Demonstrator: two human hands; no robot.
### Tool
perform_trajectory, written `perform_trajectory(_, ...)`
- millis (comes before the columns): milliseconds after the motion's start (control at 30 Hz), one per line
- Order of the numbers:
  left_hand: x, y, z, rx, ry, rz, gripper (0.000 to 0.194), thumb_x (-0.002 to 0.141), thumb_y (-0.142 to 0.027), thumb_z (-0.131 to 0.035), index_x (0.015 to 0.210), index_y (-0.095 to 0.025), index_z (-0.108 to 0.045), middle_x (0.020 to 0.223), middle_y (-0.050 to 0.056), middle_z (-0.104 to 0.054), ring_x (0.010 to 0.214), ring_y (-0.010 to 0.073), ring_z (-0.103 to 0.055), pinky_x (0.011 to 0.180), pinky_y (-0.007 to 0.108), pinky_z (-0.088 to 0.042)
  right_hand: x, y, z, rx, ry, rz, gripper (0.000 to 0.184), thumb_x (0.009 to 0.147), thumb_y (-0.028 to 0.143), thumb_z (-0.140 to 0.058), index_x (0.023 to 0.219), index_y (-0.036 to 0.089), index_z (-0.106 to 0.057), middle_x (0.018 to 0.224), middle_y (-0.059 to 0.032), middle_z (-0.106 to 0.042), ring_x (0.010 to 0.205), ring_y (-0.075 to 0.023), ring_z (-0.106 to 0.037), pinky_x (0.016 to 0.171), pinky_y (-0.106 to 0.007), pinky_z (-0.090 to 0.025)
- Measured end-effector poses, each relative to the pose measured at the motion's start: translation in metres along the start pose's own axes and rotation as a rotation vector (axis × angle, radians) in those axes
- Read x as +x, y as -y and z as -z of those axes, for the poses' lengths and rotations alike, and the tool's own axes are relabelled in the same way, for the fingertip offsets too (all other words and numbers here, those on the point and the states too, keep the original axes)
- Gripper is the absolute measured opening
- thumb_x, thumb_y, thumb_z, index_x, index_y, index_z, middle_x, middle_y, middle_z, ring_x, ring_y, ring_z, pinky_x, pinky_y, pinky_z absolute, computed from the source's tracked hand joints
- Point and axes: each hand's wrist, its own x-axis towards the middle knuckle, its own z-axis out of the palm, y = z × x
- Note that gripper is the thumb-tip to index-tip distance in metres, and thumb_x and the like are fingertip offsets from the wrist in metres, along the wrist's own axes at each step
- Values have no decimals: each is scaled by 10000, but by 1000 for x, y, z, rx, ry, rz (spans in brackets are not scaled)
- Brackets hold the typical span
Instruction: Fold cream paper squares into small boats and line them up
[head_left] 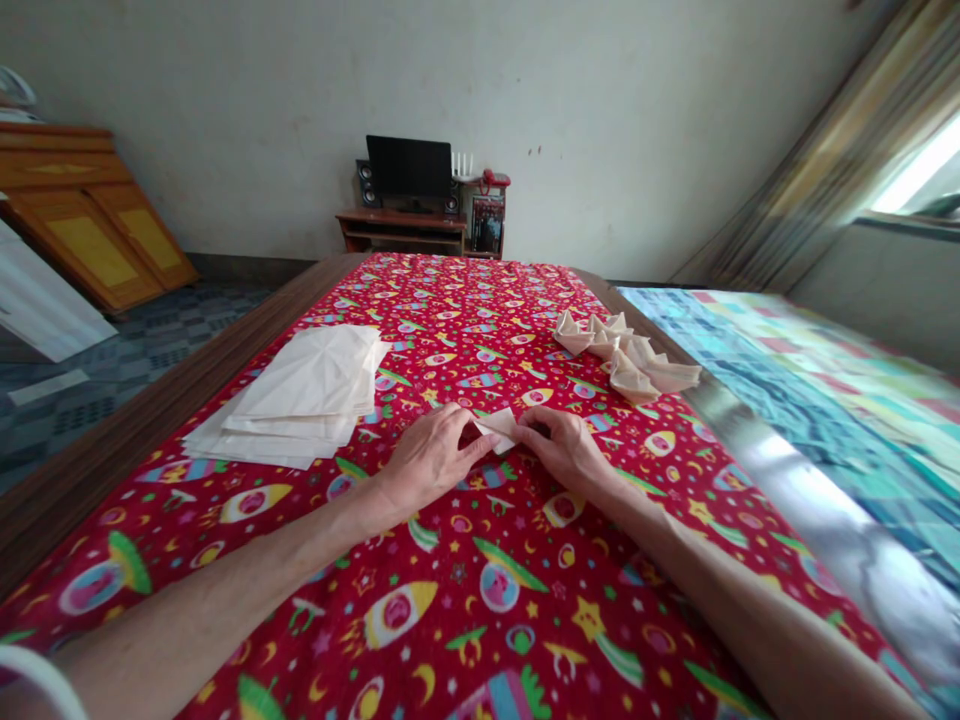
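Between my hands is a small folded piece of cream paper point(498, 428), just above the red patterned cloth. My left hand point(433, 452) pinches its left end with thumb and fingers. The opposite end sits in the closed fingertips of my right hand point(561, 446). A stack of flat cream paper sheets point(307, 375), slightly fanned, lies to the left beyond my left hand. Several folded paper shapes point(634, 368) with pointed tips are grouped on the right, past my right hand.
A red cloth point(405, 560) printed with rockets and stars covers the table point(247, 325). A bed with checked covers point(825, 400) adjoins on the right. Against the far wall stands a desk with a monitor point(409, 167). At the left is a wooden cabinet point(97, 235).
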Motion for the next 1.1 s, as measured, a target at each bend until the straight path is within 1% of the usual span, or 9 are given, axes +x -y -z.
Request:
perform_trajectory(167, 4, -9, -3, -134, -56, 83, 191, 866, -336, -523, 796, -160, -548, 747, 26, -605, 685, 146, -576, 645, 250, -442, -4, 11, -6, 20, 40, 2, 196, 833, 278, -546, 688, 175, -631, 609, 17, -612, 552, -107, -522, 538, -214, -350)
perform_trajectory(267, 9, -10, 2, -166, -154, 57, 52, 803, -207, -588, 794, -164, -560, 743, 9, -617, 689, 136, -579, 656, 236, -444, -8, 13, -7, 14, 87, 45, 156, 820, 268, -568, 736, 186, -670, 626, 15, -640, 551, -110, -537, 542, -217, -354)
perform_trajectory(400, 13, -1, 17, -74, -226, -18, 83, 794, -147, -602, 855, -183, -559, 798, -5, -623, 731, 132, -592, 695, 232, -459, -12, 14, -6, 86, 55, 84, 134, 835, 266, -572, 776, 196, -670, 676, 15, -667, 588, -113, -571, 558, -210, -390)
perform_trajectory(500, 11, 1, 29, 115, -178, -141, 125, 855, -149, -542, 975, -187, -545, 912, 30, -616, 850, 164, -596, 767, 267, -455, -14, 19, -3, 75, -106, 180, 148, 870, 302, -547, 881, 190, -644, 772, -15, -664, 680, -131, -586, 631, -228, -432)
perform_trajectory(633, 5, -10, 31, 292, -83, -274, 74, 909, -182, -470, 951, -169, -531, 853, 43, -605, 817, 193, -589, 750, 304, -435, -14, 25, 0, -81, -221, 356, 238, 888, 321, -526, 1085, 200, -583, 978, -83, -627, 895, -191, -566, 786, -301, -445)
perform_trajectory(700, 4, -14, 27, 285, -61, -294, 52, 911, -192, -471, 924, -168, -516, 819, 37, -610, 802, 193, -590, 738, 302, -427, -13, 24, -1, -162, -202, 385, 197, 897, 303, -509, 1044, 210, -602, 983, -86, -618, 907, -194, -555, 788, -304, -441)
perform_trajectory(833, 4, -11, 15, 133, -64, -229, 40, 898, -227, -502, 899, -189, -489, 777, 1, -613, 769, 162, -597, 728, 273, -425, -9, 12, -2, -269, -119, 370, 205, 923, 269, -455, 842, 198, -630, 829, -47, -616, 755, -143, -550, 670, -242, -412)
perform_trajectory(967, 6, 0, 8, 4, -89, -150, 105, 879, -231, -533, 974, -194, -504, 919, 21, -610, 818, 156, -593, 715, 252, -443, -8, 3, 0, -312, -126, 386, 226, 929, 268, -444, 823, 191, -628, 845, -47, -623, 767, -137, -548, 667, -235, -387)
perform_trajectory(1100, 5, 2, 7, 38, -61, -206, 134, 907, -269, -499, 835, -184, -573, 860, 19, -608, 822, 156, -577, 740, 257, -431, -9, 1, 6, -337, -107, 359, 200, 910, 261, -475, 817, 190, -637, 801, -38, -615, 708, -125, -533, 618, -227, -363)
